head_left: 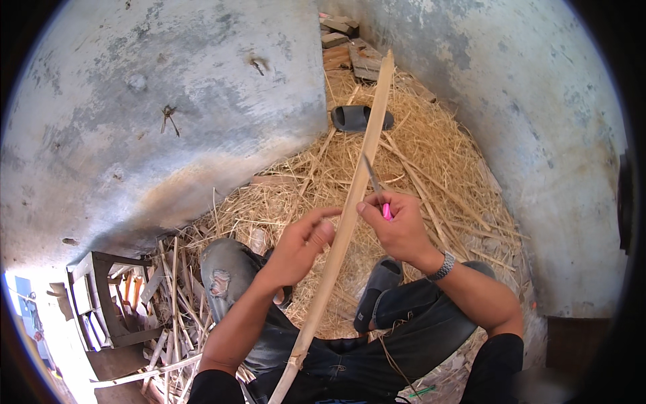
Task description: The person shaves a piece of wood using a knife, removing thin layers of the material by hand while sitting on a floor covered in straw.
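The left hand (299,246) is gripping the long bamboo strip (350,209) between thumb and fingers. The right hand (397,225), fingers closed on a pink-handled knife (377,188), is pressing its blade against the strip's right edge.

The left hand (301,242) holds a long thin stick of wood (350,209) that goes from the lap up to the far wall. The right hand (397,225) holds a small knife with a pink handle (377,192) against the stick. Yellow straw (431,155) covers the ground, and a dark sandal (356,118) lies far off.
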A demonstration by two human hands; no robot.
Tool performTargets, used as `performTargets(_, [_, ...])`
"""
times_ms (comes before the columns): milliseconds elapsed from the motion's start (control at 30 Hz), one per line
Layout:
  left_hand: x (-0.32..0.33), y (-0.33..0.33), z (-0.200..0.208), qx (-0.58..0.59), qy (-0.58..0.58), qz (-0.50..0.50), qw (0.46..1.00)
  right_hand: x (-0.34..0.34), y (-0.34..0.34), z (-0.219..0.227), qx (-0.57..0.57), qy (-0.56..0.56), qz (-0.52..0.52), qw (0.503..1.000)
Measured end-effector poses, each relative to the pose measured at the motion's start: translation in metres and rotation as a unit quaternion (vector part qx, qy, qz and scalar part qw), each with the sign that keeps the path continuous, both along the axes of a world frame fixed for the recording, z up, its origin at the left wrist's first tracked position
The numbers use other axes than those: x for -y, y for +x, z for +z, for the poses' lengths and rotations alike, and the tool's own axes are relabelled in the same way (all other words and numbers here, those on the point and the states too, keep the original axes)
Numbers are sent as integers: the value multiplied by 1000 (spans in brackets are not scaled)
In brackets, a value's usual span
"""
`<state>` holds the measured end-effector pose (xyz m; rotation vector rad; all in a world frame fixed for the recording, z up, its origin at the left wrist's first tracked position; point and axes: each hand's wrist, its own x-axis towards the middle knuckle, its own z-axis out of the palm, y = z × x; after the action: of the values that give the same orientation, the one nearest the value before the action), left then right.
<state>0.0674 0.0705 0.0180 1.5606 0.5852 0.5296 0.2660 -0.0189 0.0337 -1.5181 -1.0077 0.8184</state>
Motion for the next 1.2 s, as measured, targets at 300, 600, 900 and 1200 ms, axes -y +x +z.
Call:
performTargets(300, [-5, -10, 0, -17, 54, -34, 998, -7, 33, 10, -3, 30, -89, 996])
performTargets(600, [-6, -13, 7, 5, 95, -74, 993, -12, 24, 0, 31, 10, 18, 999])
performTargets(900, [-13, -32, 1, 5, 78, -176, 981, -17, 100, 18, -162, 77, -144, 973])
performTargets(1200, [0, -30, -9, 8, 9, -267, 964, -17, 165, 15, -122, 150, -238, 952])
